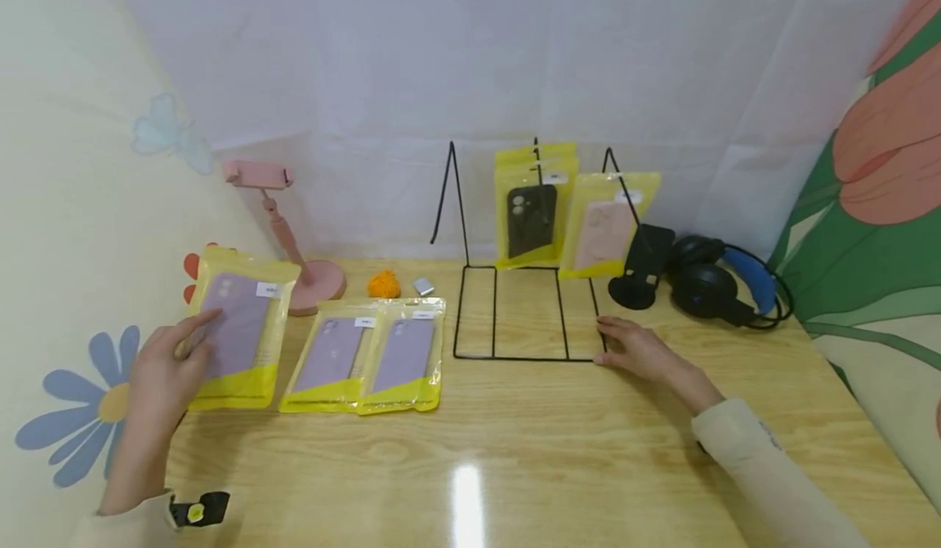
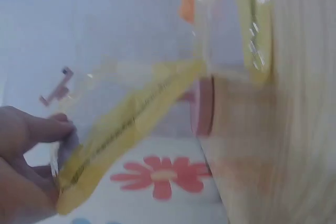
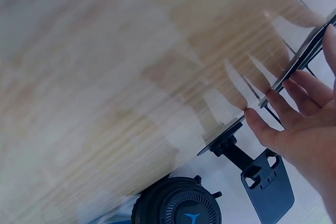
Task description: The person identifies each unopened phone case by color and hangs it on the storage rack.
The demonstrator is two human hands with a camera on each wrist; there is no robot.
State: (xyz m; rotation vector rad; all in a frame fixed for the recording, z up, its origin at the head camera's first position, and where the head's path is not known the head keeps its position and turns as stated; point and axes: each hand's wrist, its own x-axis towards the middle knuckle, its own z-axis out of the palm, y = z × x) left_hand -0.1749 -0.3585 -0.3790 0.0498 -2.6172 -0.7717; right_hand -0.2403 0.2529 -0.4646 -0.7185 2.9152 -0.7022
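Observation:
My left hand [image 1: 172,360] pinches a yellow-edged clear pouch with a purple phone case [image 1: 238,311] by its left side, its top tilted up. In the left wrist view, the thumb and fingers [image 2: 47,128] hold the pouch [image 2: 126,124] along one edge. My right hand [image 1: 643,352] touches the right front corner of a black wire display rack [image 1: 515,358], fingers [image 3: 283,109] fairly straight and fingertips at the tabletop. From the rack's back hooks hang a pouch with a black phone case [image 1: 532,220], another behind it, and a pouch with a pink case [image 1: 603,233].
Two more purple-case pouches, one left [image 1: 331,356] and one right [image 1: 403,356], lie overlapping on the table. Behind them are a pink phone stand [image 1: 319,285], an orange bundle [image 1: 383,284] and a small silvery piece [image 1: 423,287]. A black phone stand [image 1: 634,291] and headphones [image 1: 706,287] stand right.

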